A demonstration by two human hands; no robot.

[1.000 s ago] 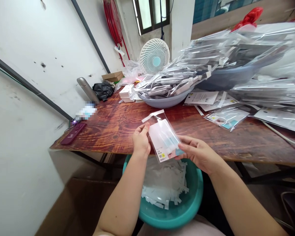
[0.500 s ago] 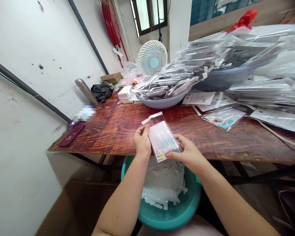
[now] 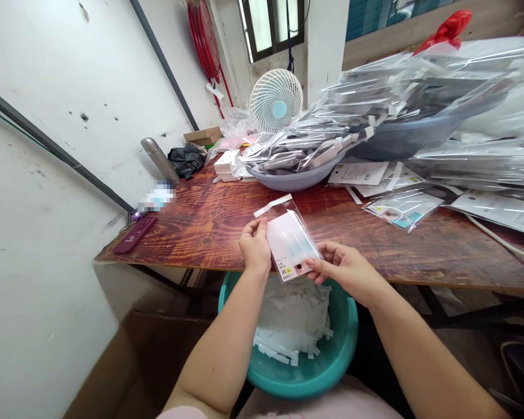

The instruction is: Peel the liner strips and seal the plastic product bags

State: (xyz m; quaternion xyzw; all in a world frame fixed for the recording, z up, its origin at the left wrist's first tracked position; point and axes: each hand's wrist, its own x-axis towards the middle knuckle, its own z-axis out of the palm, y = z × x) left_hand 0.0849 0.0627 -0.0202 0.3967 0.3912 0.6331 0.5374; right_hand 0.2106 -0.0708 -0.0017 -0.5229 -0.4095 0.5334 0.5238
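Observation:
Over the table's front edge I hold a clear plastic packet (image 3: 291,241) with a printed white card inside, tilted, its white-strip flap at the far end. My left hand (image 3: 255,241) pinches its left side between thumb and fingers. At the lower right corner, my right hand (image 3: 338,267) grips it, thumb on top and fingertips partly behind. A dark round spot and a yellow mark show on the card near that thumb. Below both hands sits a teal basin (image 3: 303,384) with many white strips (image 3: 288,326) in it.
Grey basins (image 3: 288,181) heaped with clear packets stand at the back of the wooden table (image 3: 209,233). More flat packets (image 3: 404,208) lie to the right. A fan (image 3: 276,102), a black bag (image 3: 186,162) and a dark red phone-like object (image 3: 135,235) are farther left.
My right hand has slid slightly to the right along the packet's corner, uncovering the dark spot on the card. My left hand keeps its hold. The view has shifted a little.

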